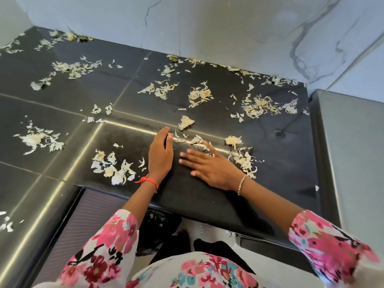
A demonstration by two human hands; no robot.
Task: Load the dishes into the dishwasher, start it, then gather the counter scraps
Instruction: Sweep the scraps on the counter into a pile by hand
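Note:
Pale vegetable scraps lie scattered over the black counter [207, 196]. My left hand [161, 154] stands on its edge on the counter with fingers straight, like a wall, holding nothing. My right hand [209, 165] lies flat, palm down, fingers spread and pointing left toward the left hand, slightly blurred. A few small scraps [195, 140] lie just beyond the two hands. One scrap pile [113, 167] sits left of the left hand, another pile [243, 156] right of the right hand.
More scrap piles lie at the back [200, 94], back right [259, 107] and far left [37, 140]. A marble wall [228, 28] backs the counter. A grey raised surface [353, 142] borders the right. A dark bin [158, 231] with scraps shows below the counter edge.

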